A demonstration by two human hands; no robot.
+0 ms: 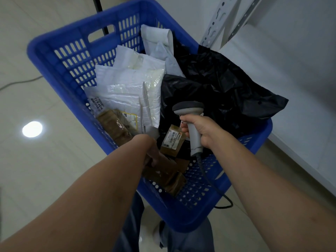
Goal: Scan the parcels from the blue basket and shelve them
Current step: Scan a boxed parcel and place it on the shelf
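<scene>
Blue basket (60, 36), slotted plastic with a cut-out handle in the far wall, stands on the pale tiled floor (36, 170) just beside a slotted metal shelf upright (218, 19) and a white shelf board (300, 79). Contents: a white poly mailer (158, 39) against the far wall; a stack of white bubble mailers (131, 79) leaning across the left half, the nearest bearing a printed label; crumpled black plastic bags (218, 84) filling the right half and spilling over the right rim; a brown parcel with a yellow-edged label (114, 126) along the left wall; a small brown parcel with a white barcode label (172, 140) propped upright against the black bags, between the two hands; and a brown taped parcel (167, 175) at the near wall. Left hand (151, 150) reaches down into the basket, fingers curled over the top of the brown taped parcel and gripping it. Right hand (201, 130) is wrapped round the handle of a grey barcode scanner (189, 110), head pointing away over the black bags, forefinger just beside the small labelled parcel. The scanner cable (209, 180) hangs from the handle base, over the near wall and down to the floor. A round light reflection (32, 129) lies on the tiles at left; jeans-clad legs (190, 240) show below the basket.
</scene>
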